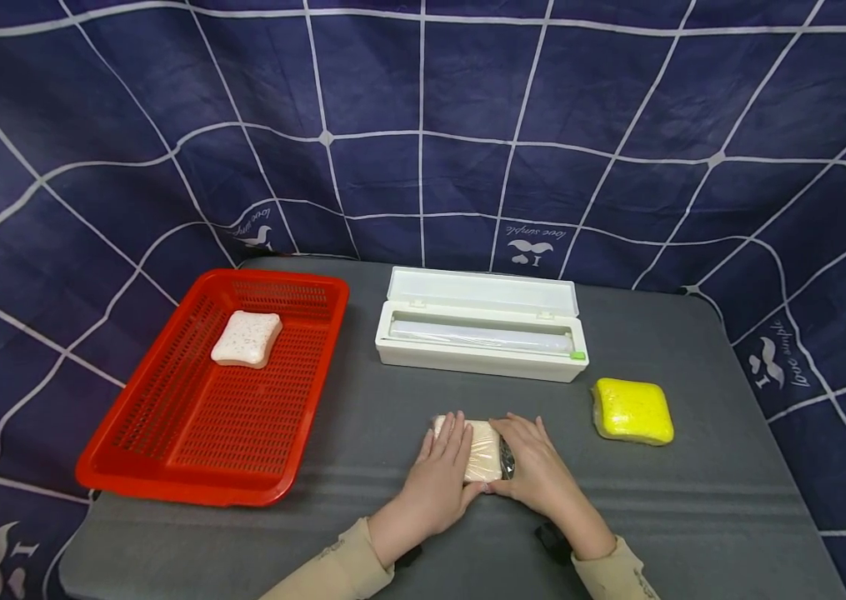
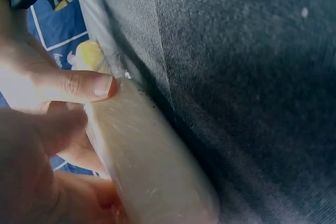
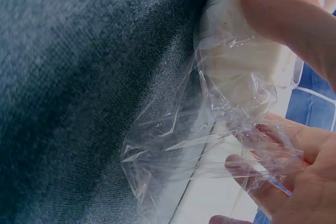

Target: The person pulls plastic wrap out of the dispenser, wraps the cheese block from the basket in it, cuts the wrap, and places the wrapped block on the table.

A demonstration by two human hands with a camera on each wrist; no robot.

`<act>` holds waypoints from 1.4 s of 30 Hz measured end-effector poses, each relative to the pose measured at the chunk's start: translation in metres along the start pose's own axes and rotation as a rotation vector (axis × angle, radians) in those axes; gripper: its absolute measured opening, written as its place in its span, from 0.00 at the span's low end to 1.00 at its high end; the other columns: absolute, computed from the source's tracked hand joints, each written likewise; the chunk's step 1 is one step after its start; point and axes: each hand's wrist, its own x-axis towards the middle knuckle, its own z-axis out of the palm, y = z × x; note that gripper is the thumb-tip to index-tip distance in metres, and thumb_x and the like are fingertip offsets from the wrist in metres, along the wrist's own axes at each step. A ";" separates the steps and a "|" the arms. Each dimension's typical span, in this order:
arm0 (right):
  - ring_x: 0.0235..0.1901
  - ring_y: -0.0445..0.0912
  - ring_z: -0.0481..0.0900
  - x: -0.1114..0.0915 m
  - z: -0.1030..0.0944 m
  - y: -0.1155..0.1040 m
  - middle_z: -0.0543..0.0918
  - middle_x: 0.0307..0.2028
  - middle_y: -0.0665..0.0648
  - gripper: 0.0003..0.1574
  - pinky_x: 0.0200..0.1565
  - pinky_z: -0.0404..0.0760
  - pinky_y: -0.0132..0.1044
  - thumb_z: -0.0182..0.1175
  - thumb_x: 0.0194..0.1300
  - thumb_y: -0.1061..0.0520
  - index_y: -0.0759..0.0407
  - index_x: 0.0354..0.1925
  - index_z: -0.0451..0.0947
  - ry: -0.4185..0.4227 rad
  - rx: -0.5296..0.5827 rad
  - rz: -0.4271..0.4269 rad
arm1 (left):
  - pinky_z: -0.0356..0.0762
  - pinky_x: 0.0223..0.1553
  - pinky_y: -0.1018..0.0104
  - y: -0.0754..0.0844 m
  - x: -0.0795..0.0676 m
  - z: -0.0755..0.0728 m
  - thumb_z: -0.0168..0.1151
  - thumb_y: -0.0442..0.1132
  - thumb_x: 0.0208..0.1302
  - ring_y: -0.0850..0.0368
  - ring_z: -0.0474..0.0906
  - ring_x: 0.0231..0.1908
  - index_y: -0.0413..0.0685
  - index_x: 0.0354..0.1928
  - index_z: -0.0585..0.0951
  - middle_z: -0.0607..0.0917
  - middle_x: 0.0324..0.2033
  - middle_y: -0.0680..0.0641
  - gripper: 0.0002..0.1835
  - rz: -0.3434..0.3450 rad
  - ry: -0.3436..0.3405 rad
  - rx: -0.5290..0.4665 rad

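Note:
A cream-coloured block wrapped in clear cling film lies on the grey table in front of me. My left hand rests over its left part, the fingers fairly straight and side by side. At the right end, my right hand grips the block, its thumb at the near side and its fingers toward the far side. Loose clear film sticks out from that end, crumpled against the right fingers. In the left wrist view, the smooth film-covered side of the block shows.
Behind the hands stands an open white cling film box with a roll inside. A yellow film-wrapped block lies to the right. On the left, a red basket holds a white speckled block. A blue checked cloth surrounds the table.

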 end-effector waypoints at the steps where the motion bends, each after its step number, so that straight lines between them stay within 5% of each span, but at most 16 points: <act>1: 0.66 0.63 0.68 0.000 0.000 0.000 0.79 0.59 0.66 0.56 0.68 0.55 0.68 0.86 0.30 0.54 0.66 0.60 0.75 0.001 -0.002 0.000 | 0.56 0.72 0.45 0.000 0.000 0.000 0.47 0.61 0.73 0.41 0.45 0.77 0.37 0.75 0.55 0.52 0.76 0.35 0.42 0.007 -0.015 -0.001; 4: 0.66 0.63 0.68 -0.001 0.000 0.000 0.78 0.59 0.66 0.56 0.68 0.56 0.68 0.86 0.31 0.53 0.66 0.60 0.74 -0.001 -0.007 -0.004 | 0.52 0.72 0.41 -0.006 -0.001 -0.005 0.47 0.59 0.73 0.41 0.43 0.77 0.39 0.75 0.57 0.51 0.76 0.35 0.39 0.035 -0.018 -0.116; 10: 0.66 0.63 0.68 0.000 -0.001 0.001 0.78 0.60 0.65 0.59 0.68 0.55 0.68 0.85 0.31 0.51 0.65 0.62 0.73 -0.018 -0.019 -0.004 | 0.60 0.68 0.38 -0.037 0.000 -0.022 0.62 0.42 0.68 0.37 0.55 0.73 0.43 0.69 0.69 0.64 0.72 0.36 0.30 -0.025 0.153 -0.509; 12: 0.66 0.63 0.68 0.001 -0.002 0.001 0.78 0.60 0.65 0.59 0.69 0.54 0.67 0.85 0.31 0.51 0.64 0.62 0.73 -0.023 -0.022 0.000 | 0.64 0.66 0.38 -0.049 0.001 -0.023 0.68 0.42 0.63 0.36 0.59 0.71 0.41 0.70 0.67 0.65 0.71 0.35 0.35 -0.079 0.131 -0.586; 16: 0.67 0.63 0.67 0.002 -0.003 0.000 0.77 0.61 0.65 0.60 0.69 0.54 0.67 0.85 0.31 0.51 0.64 0.63 0.72 -0.038 -0.032 0.008 | 0.65 0.65 0.39 -0.067 0.003 -0.018 0.79 0.45 0.49 0.35 0.60 0.70 0.39 0.74 0.58 0.62 0.72 0.34 0.54 -0.128 -0.034 -0.687; 21: 0.65 0.63 0.69 0.002 -0.004 0.000 0.77 0.60 0.65 0.61 0.68 0.55 0.68 0.85 0.30 0.50 0.64 0.64 0.72 -0.040 -0.040 0.005 | 0.64 0.65 0.39 -0.068 0.006 -0.010 0.84 0.45 0.40 0.34 0.58 0.71 0.41 0.76 0.51 0.60 0.73 0.35 0.66 -0.110 -0.135 -0.693; 31: 0.67 0.65 0.66 0.000 -0.011 0.006 0.71 0.66 0.67 0.68 0.67 0.50 0.71 0.82 0.37 0.42 0.64 0.71 0.62 -0.107 0.081 0.068 | 0.68 0.63 0.46 -0.059 0.010 0.000 0.85 0.44 0.38 0.40 0.64 0.64 0.38 0.75 0.52 0.66 0.69 0.36 0.65 -0.094 -0.068 -0.608; 37: 0.62 0.65 0.72 -0.007 -0.032 0.024 0.78 0.59 0.66 0.58 0.62 0.70 0.62 0.71 0.54 0.35 0.67 0.69 0.63 -0.118 0.174 0.261 | 0.67 0.64 0.45 -0.058 0.010 0.000 0.85 0.42 0.37 0.40 0.63 0.64 0.40 0.76 0.51 0.65 0.69 0.37 0.66 -0.081 -0.050 -0.626; 42: 0.49 0.55 0.81 -0.015 -0.036 0.040 0.85 0.46 0.57 0.44 0.51 0.80 0.51 0.67 0.60 0.38 0.66 0.62 0.73 -0.192 0.241 0.364 | 0.67 0.63 0.45 -0.058 0.009 0.000 0.85 0.43 0.38 0.41 0.64 0.63 0.41 0.76 0.51 0.65 0.69 0.37 0.66 -0.075 -0.047 -0.626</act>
